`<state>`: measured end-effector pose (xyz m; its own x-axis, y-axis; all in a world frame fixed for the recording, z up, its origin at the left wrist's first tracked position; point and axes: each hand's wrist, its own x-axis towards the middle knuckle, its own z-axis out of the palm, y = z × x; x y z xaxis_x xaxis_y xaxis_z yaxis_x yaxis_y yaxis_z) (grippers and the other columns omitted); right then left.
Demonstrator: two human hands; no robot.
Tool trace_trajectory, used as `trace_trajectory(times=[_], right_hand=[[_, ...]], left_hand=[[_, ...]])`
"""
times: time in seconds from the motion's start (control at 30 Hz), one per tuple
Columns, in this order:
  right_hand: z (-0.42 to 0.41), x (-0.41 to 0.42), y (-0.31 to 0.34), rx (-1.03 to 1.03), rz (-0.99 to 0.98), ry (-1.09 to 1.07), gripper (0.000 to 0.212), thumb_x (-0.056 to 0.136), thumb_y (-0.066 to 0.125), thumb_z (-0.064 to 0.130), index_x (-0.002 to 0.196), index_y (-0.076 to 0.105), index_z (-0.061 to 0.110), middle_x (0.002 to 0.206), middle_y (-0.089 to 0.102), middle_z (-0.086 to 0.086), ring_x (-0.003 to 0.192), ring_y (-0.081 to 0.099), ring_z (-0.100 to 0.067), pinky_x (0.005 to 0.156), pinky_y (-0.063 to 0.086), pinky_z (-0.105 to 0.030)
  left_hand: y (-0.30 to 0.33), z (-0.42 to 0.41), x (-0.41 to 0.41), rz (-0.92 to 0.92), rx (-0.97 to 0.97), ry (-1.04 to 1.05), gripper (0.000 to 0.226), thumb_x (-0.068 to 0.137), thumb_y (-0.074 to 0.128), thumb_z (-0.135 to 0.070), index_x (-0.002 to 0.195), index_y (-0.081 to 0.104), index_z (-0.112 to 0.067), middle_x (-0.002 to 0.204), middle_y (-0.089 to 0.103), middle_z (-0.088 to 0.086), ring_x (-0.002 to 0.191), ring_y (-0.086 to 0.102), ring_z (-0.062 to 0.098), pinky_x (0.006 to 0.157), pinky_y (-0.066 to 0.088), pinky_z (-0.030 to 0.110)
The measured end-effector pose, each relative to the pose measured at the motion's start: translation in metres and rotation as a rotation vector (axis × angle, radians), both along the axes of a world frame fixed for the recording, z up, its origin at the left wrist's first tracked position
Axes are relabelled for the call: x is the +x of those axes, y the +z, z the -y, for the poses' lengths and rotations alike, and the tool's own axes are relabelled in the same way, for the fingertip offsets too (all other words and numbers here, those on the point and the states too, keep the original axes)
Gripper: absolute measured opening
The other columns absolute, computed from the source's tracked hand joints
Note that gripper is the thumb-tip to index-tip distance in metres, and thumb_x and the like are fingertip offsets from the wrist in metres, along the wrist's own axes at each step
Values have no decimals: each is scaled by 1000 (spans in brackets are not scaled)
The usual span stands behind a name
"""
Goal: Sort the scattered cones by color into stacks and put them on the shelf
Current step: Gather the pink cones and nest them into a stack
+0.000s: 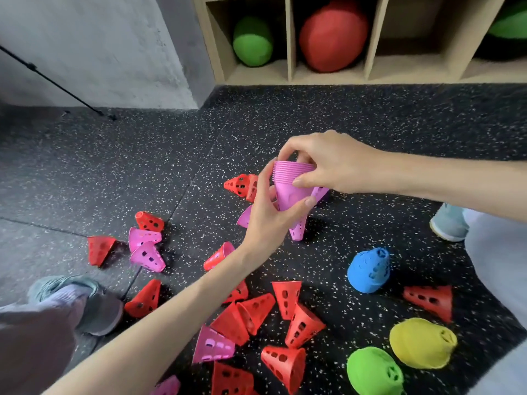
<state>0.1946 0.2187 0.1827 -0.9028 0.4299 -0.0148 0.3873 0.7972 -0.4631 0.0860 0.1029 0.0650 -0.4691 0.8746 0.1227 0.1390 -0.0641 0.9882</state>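
Note:
A pink stack of nested cones (289,182) is held wide end up above the floor. My left hand (271,220) grips its lower part from below. My right hand (322,163) closes over its rim from above. Loose pink cones (145,246) lie to the left, and another pink cone (212,346) lies near my left forearm. Several red cones (285,312) are scattered across the floor in front of me. A blue stack (369,270), a yellow stack (422,343) and a green stack (375,372) stand at the right. The wooden shelf (291,41) is at the top.
The shelf cubbies hold a green ball (252,41) and a red ball (332,35); one cubby beside them is bare. My shoes (85,297) rest on the speckled black floor at left and right. A black tripod leg (57,84) leans by the grey wall.

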Motion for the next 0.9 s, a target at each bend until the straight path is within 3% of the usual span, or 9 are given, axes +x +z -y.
trace_trajectory(times=[0.13,0.23,0.3,0.4,0.5,0.6,0.7,0.8,0.9], right_hand=[[-9,1,1,96,56,-6,37,92,71,21,128,61,27,106,70,8,89,62,-14,78,45,-35],[-19,8,3,205,98,-38,36,94,68,20,129,60,27,112,69,5,89,59,-18,76,45,-36],[-24,12,2,227,108,-71,37,94,68,20,130,60,27,113,69,4,91,61,-20,79,50,-39],[-31,18,-1,172,113,-109,38,94,70,19,130,60,26,114,69,6,90,61,-17,79,49,-38],[-36,24,-4,120,112,-121,37,94,71,19,129,60,27,112,68,6,76,59,-6,67,43,-29],[-39,24,-5,112,118,-135,37,94,71,20,129,60,26,110,67,8,61,51,4,57,35,-19],[-37,16,-5,116,105,-138,38,93,71,20,129,61,26,112,68,7,77,61,-8,66,45,-28],[-33,8,-2,109,75,-156,39,92,72,19,129,61,26,110,70,4,89,65,-18,77,52,-37],[-28,2,0,114,70,-158,39,92,71,19,128,62,27,108,70,5,91,66,-19,83,55,-41]], left_hand=[[-15,-13,-8,-91,-27,-102,96,83,86,-24,155,22,-32,118,71,1,101,71,21,86,61,44],[-45,-14,-12,-244,-148,-128,96,81,86,-28,152,21,-40,126,60,-9,102,65,2,88,58,32],[-71,-14,-15,-304,-212,-89,93,83,84,-35,155,26,-33,134,57,-10,105,63,1,89,56,29],[-107,-24,-22,-360,-332,-45,85,87,80,-39,155,30,-29,148,45,-2,108,63,8,91,57,34],[-124,-41,-31,-467,-453,-103,88,90,76,-36,159,24,-23,159,30,5,123,59,24,99,54,45],[-129,-58,-39,-532,-516,-165,88,92,73,-33,161,20,-20,162,28,6,131,53,29,107,46,40],[-130,-68,-44,-573,-575,-174,73,93,71,-27,155,35,-21,148,50,9,122,56,23,99,48,36],[-130,-62,-44,-628,-571,-125,33,95,68,-19,128,63,-23,110,74,3,83,67,16,76,57,36],[-124,-48,-43,-606,-483,-131,14,97,69,-27,110,72,-24,82,74,-9,66,68,8,66,58,37]])
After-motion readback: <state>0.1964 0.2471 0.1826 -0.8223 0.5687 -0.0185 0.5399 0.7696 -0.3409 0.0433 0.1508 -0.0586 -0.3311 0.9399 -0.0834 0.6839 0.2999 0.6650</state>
